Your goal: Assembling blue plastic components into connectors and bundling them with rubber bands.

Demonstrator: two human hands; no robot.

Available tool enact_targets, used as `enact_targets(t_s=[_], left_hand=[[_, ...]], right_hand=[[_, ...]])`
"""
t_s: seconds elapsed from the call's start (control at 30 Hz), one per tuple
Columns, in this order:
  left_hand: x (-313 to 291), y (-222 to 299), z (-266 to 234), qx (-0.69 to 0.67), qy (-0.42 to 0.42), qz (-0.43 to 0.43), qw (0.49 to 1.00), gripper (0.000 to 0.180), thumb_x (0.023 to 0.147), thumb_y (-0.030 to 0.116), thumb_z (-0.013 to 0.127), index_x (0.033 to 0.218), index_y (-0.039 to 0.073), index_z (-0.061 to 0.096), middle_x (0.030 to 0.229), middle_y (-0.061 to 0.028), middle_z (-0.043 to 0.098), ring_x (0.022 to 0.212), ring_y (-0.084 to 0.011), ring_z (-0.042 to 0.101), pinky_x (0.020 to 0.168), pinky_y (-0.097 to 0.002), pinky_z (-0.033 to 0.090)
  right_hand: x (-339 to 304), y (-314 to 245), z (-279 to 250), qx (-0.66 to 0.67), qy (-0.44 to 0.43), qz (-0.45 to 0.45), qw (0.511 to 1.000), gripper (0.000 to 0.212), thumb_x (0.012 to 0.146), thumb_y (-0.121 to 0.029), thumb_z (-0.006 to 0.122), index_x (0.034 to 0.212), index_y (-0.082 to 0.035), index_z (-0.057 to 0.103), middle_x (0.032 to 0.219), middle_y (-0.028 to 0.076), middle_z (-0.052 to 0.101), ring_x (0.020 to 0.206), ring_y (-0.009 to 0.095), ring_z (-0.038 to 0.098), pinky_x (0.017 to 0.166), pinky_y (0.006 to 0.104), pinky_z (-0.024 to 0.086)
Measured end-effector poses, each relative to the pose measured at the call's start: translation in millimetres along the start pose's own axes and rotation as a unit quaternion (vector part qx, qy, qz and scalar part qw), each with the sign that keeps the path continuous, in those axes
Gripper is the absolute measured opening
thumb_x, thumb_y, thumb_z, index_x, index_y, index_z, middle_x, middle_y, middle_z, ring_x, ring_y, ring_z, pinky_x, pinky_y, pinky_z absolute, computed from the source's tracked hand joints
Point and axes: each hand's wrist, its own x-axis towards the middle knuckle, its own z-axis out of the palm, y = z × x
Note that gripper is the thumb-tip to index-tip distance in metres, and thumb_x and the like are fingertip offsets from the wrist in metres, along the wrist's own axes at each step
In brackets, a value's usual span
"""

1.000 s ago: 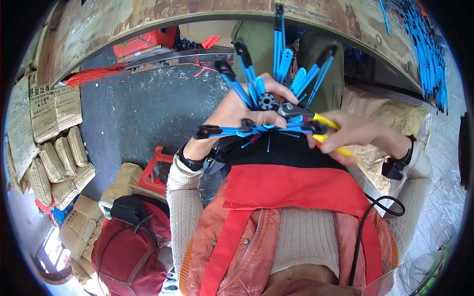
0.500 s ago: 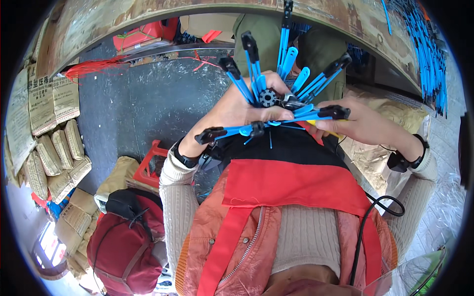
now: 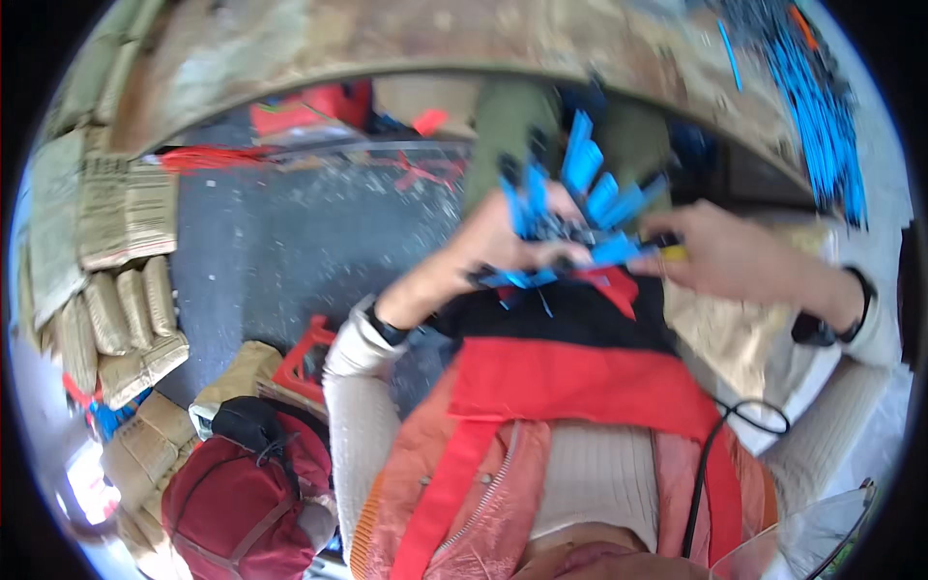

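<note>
Both hands have drifted up and a little right since half a second ago, and the blue fan has bunched tighter between them; the current view is smeared with motion, so fine detail is lost.

My left hand (image 3: 503, 242) is wrapped around the hub of a bundle of blue plastic strips (image 3: 580, 208), its grip closed on the dark middle where the strips cross; the strips splay up and outward from there, some with black tips. My right hand (image 3: 735, 256) comes in from the right and pinches the bundle's right edge, fingers together on a strip beside something small and yellow (image 3: 677, 253); whether that yellow piece is a tool or a part I cannot tell.

The bundle hangs in the air in front of my chest, above the red apron (image 3: 580, 377), clear of the bench (image 3: 387, 39) at the far edge; more blue strips (image 3: 822, 126) lie in a heap on the far right of it.

I judge the strips light, springy and rather slick, likely to fan out or slip free if held by the ends; the crossing point at the hub is the safe place to hold, firmly but without crushing.

A red backpack (image 3: 242, 493) sits on the floor near left; tan sacks (image 3: 116, 319) are stacked further left.
</note>
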Motion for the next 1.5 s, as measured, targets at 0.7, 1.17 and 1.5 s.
enact_targets(t_s=[0.7,1.17,1.5], left_hand=[[36,32,-500,0.217,0.276,-0.203,0.914,0.023,0.091,0.022,0.066,0.107,0.006,0.066,0.087,-0.0041,0.066,0.081,-0.0179,0.063,0.074,-0.0308,0.049],[223,71,-275,0.482,0.333,0.061,0.808,0.023,0.094,0.013,0.058,0.112,0.001,0.063,0.101,-0.0058,0.067,0.093,-0.0153,0.062,0.082,-0.0267,0.047],[235,86,3,0.426,-0.045,0.136,0.893,0.016,0.085,-0.003,0.06,0.098,0.001,0.068,0.1,-0.0119,0.067,0.091,-0.0247,0.064,0.081,-0.0301,0.049]], right_hand=[[52,268,-51,-0.227,0.625,0.0,0.747,0.034,0.084,-0.042,0.065,0.093,-0.01,0.057,0.083,0.011,0.057,0.085,0.03,0.059,0.07,0.0416,0.049],[-88,539,-153,-0.084,0.546,0.181,0.814,0.086,0.066,-0.032,0.078,0.139,-0.005,0.041,0.124,0.022,0.052,0.119,0.039,0.047,0.098,0.0423,0.041],[-42,407,-105,-0.22,0.581,0.313,0.719,0.084,0.076,-0.04,0.073,0.142,-0.004,0.036,0.129,0.025,0.047,0.122,0.04,0.043,0.104,0.0482,0.035]])
